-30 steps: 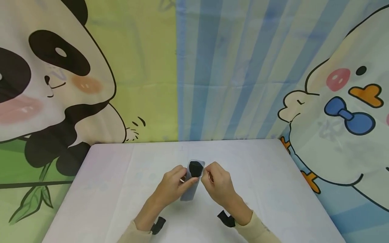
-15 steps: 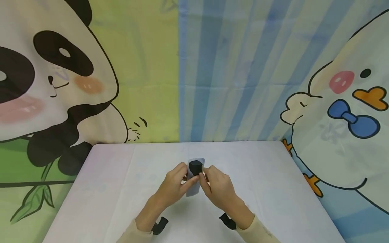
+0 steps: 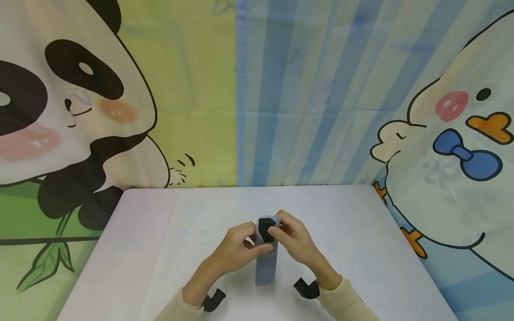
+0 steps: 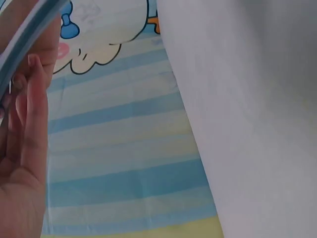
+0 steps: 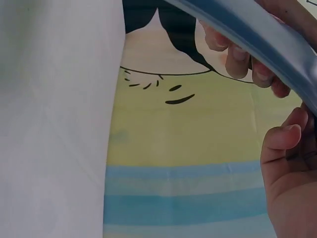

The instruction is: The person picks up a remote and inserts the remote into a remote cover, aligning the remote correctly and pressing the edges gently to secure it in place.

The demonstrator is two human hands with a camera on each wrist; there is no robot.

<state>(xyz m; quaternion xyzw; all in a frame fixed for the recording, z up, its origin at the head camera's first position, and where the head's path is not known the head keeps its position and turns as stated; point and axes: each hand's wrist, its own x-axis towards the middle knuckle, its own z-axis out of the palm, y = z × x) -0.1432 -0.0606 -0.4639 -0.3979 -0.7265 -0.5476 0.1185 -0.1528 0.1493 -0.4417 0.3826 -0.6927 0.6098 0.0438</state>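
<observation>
A long, narrow blue-grey strip-like object (image 3: 266, 269) with a black patch (image 3: 264, 229) near its upper end is held above the white table in the head view. My left hand (image 3: 239, 246) grips its left side, thumb lying across the front below the patch. On the other side my right hand (image 3: 296, 236) pinches the upper right edge, its thumb on the black patch and its fingers partly behind. In the right wrist view the glossy strip (image 5: 242, 37) runs diagonally past the fingers. Only a bent edge of the strip (image 4: 27, 42) shows in the left wrist view.
The white tabletop (image 3: 192, 223) spreads under both hands. Behind it hangs a cloth backdrop (image 3: 297, 89) printed with a panda and a white bird. Black wrist pieces (image 3: 307, 289) stick out beside the beige sleeves (image 3: 347, 303).
The strip has shifted slightly right and toward me, showing more of its lower length. My right hand has moved from the strip's right edge to its upper corner, thumb now on the black patch.
</observation>
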